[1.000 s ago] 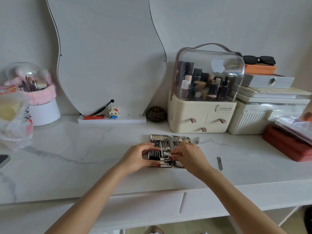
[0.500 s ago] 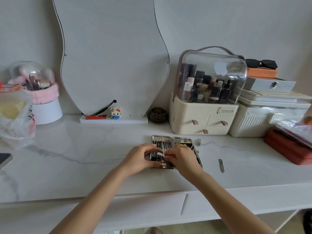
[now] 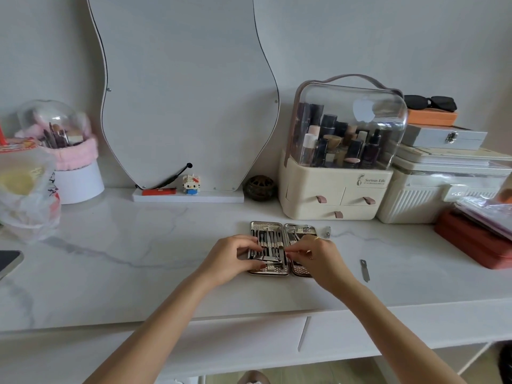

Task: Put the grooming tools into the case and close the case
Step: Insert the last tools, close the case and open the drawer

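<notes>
The metal grooming case (image 3: 257, 225) lies open and flat on the marble tabletop, with slim steel tools strapped in both halves. A nail clipper (image 3: 273, 262) lies across the lower part of the left half. My left hand (image 3: 231, 259) grips the case's left edge, thumb beside the clipper. My right hand (image 3: 318, 259) covers most of the right half and pinches the clipper's right end at the hinge. A loose metal file (image 3: 365, 270) lies on the table to the right of the case. Off the case's far right corner sits a small loose tool (image 3: 327, 232).
Behind the case stand a cream cosmetics organiser (image 3: 332, 195), a white ribbed box (image 3: 415, 200) and a wavy mirror (image 3: 180, 92). A red box (image 3: 471, 242) sits at the right, a plastic bag (image 3: 25, 195) and a phone (image 3: 8, 261) at the left.
My right hand has brought the nail clipper down from above the strap into the lower left half of the case. My left hand has stayed on the case's edge.
</notes>
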